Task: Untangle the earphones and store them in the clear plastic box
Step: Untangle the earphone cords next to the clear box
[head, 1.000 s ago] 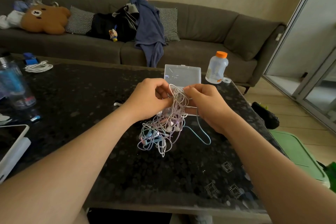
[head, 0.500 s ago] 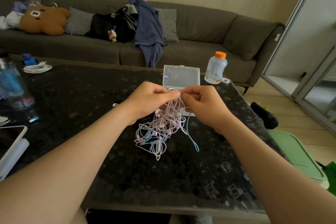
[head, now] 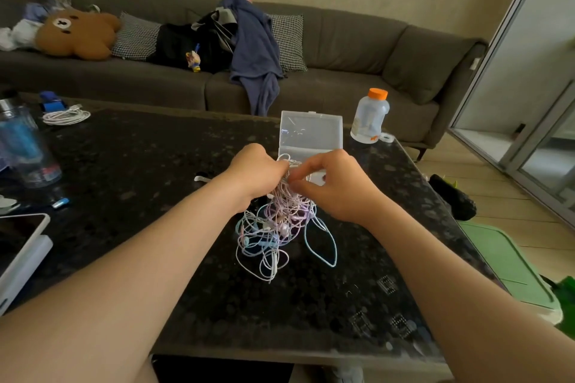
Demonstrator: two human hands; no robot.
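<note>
We see only our arms and hands. Our left forearm (head: 140, 258) and right forearm (head: 451, 274) are bare along all that shows, from the bottom corners up to the wrists. The wide lens makes them broad and thick near us and slim at the wrists. Our left hand (head: 255, 174) and right hand (head: 336, 186) are bare as well, smooth-backed, with rounded knuckles; the nails are too small to make out.

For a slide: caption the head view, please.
Left hand and right hand grip a tangled earphone bundle at the dark table, open clear plastic box just behind.
</note>
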